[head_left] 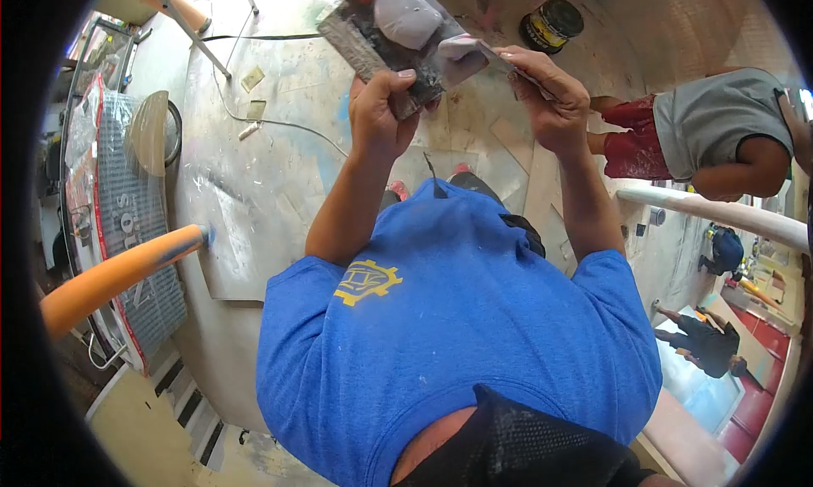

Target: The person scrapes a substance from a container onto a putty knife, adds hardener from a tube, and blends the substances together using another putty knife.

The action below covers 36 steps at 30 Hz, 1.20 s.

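Observation:
My left hand [381,114] grips the near edge of a flat, smeared rectangular plate [360,51], thumb on top. A smooth lump of whitish putty [408,14] lies on the plate. My right hand [555,97] is closed round a putty knife [467,70], whose blade overlaps the plate's right side in this view. Pale putty [461,45] coats part of the blade. Most of the knife's handle is hidden in my fingers. Both hands are held out ahead of my blue shirt [457,318].
A black can with a yellow label [552,25] stands ahead to the right. Close on the right a person in a grey shirt [711,127] bends over. An orange pole [127,271] and a plastic-wrapped panel [140,224] are on the left. A cable [292,127] crosses the floor.

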Each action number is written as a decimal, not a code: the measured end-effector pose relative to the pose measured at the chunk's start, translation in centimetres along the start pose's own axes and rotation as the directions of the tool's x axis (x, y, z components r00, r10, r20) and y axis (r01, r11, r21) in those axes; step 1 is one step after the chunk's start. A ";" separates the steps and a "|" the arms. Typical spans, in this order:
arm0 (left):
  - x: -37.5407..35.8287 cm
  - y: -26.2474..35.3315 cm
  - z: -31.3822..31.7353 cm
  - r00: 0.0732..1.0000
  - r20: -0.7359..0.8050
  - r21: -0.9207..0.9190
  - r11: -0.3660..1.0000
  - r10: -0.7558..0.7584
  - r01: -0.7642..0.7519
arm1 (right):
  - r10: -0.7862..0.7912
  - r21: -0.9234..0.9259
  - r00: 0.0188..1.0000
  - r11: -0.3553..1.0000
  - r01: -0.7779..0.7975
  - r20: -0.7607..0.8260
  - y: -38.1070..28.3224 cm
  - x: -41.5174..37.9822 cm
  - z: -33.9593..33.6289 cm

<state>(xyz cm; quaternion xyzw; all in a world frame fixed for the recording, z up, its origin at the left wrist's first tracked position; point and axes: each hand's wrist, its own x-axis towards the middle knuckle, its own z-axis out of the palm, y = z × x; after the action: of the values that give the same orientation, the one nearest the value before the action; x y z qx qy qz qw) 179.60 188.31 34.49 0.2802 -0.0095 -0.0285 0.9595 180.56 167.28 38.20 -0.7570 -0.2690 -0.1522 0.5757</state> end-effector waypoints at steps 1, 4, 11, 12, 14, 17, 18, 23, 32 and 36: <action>0.3 -0.4 0.4 1.000 0.012 0.018 1.000 0.004 -0.005 | -0.012 -0.098 0.998 0.995 0.018 0.057 0.9 0.0 -1.3; 2.2 -1.9 2.0 0.997 0.073 0.079 0.997 0.008 -0.014 | -0.116 -0.411 0.973 0.892 0.190 0.197 2.5 1.5 -6.5; 7.5 -12.0 8.1 0.997 0.023 0.111 0.992 -0.068 0.065 | -0.277 -0.715 0.844 0.448 0.537 0.459 2.5 4.1 -17.3; 8.2 -13.6 8.8 0.997 0.015 0.121 0.990 -0.072 0.070 | -0.262 -0.744 0.845 0.401 0.535 0.466 3.0 4.5 -19.3; 9.7 -16.6 9.8 0.996 0.009 0.140 0.986 -0.088 0.086 | -0.295 -0.763 0.843 0.364 0.535 0.450 4.6 5.4 -22.8; 11.1 -20.1 10.8 0.993 -0.001 0.141 0.983 -0.120 0.119 | -0.264 -0.700 0.779 0.342 0.627 0.569 5.6 4.7 -24.8; 11.3 -21.0 11.1 0.991 -0.021 0.125 0.983 -0.135 0.136 | -0.224 -0.704 0.784 0.347 0.620 0.580 5.6 5.0 -26.2; 12.6 -23.3 12.1 0.983 -0.036 0.099 0.978 -0.182 0.185 | -0.273 -0.687 0.776 0.362 0.630 0.568 7.1 5.6 -29.4; 14.7 -24.6 13.7 0.979 0.020 0.137 0.970 -0.204 0.199 | -0.223 -0.746 0.831 0.367 0.556 0.510 6.6 5.7 -31.7; 15.0 -24.3 14.0 0.975 -0.001 0.155 0.963 -0.221 0.219 | -0.232 -0.772 0.872 0.407 0.489 0.430 8.0 5.1 -31.1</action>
<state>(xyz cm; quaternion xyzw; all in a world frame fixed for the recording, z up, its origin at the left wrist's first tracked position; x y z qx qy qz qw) 192.85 159.44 33.26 0.3526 0.0115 -0.1364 0.9257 191.77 137.31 43.67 -0.8759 -0.3856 -0.2883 0.0315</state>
